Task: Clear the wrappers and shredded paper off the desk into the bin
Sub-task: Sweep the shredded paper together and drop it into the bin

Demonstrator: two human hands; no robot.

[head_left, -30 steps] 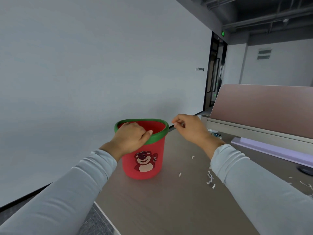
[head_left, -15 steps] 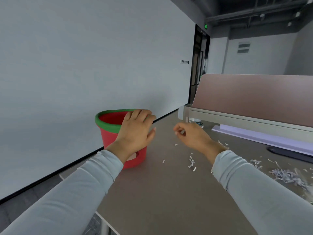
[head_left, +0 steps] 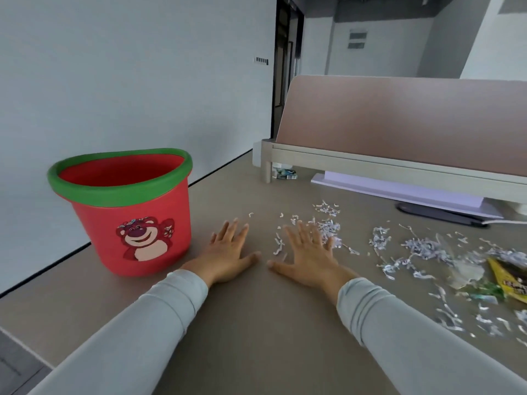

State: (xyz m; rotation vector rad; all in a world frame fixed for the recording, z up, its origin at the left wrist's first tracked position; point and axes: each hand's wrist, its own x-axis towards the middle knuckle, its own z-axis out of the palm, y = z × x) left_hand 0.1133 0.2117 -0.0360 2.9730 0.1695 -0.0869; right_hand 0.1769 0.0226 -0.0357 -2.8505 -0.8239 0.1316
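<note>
1. The step in hand looks like gathering. The left hand [head_left: 228, 252] and right hand [head_left: 309, 255] lie palm down on the desk [head_left: 256, 323], fingers straight and spread, holding nothing.
2. The bin [head_left: 119, 189] stands upright at the desk's left, just beside the left hand. The shreds [head_left: 422, 249] spread from the right hand's fingertips out to the right. The wrappers [head_left: 510, 277] lie among them at the far right, well apart from the bin.
3. The next move probably calls for sweeping the near shreds into a heap between the palms. Then they can be scooped up, or pushed toward the bin. The loose strips are likely to slip between spread fingers, so the fingers should close up.
4. The bin is smooth red plastic, tapering downward, with a thick green rim and a bear picture on its wall. The shreds are thin, curled white strips, light and tangled. One wrapper is glossy yellow foil, and a crumpled clear one lies beside it. The desk is matte grey-brown and flat.
</note>
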